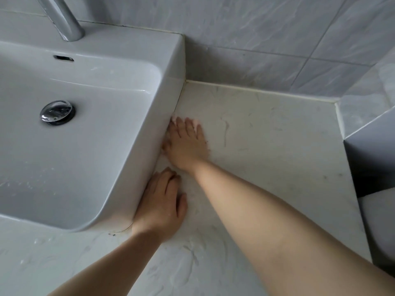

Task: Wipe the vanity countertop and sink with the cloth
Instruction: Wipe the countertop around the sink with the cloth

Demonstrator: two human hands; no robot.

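Both hands flat on the white marble-veined stone desk point(267, 146), beside the white ceramic rectangular sink point(89, 146).

Your right hand point(186, 144) lies palm down on the desk just right of the sink's outer wall, with its fingers spread apart and pointing toward 12 o'clock. A thin pale edge shows at your fingertips point(177, 120); whether this is the cloth cannot be told, so its position is not confirmed. Your left hand point(160, 204) rests at 6 o'clock from the right hand, beside the sink's rounded front corner, with its fingers together and curled slightly; its grip holds nothing visible. The chrome round drain stopper point(57, 112) sits inside the basin at 9 o'clock from your right hand. The chrome faucet point(62, 18) stands at 11 o'clock. Grey tiled wall point(277, 35) borders the desk at 12 o'clock.
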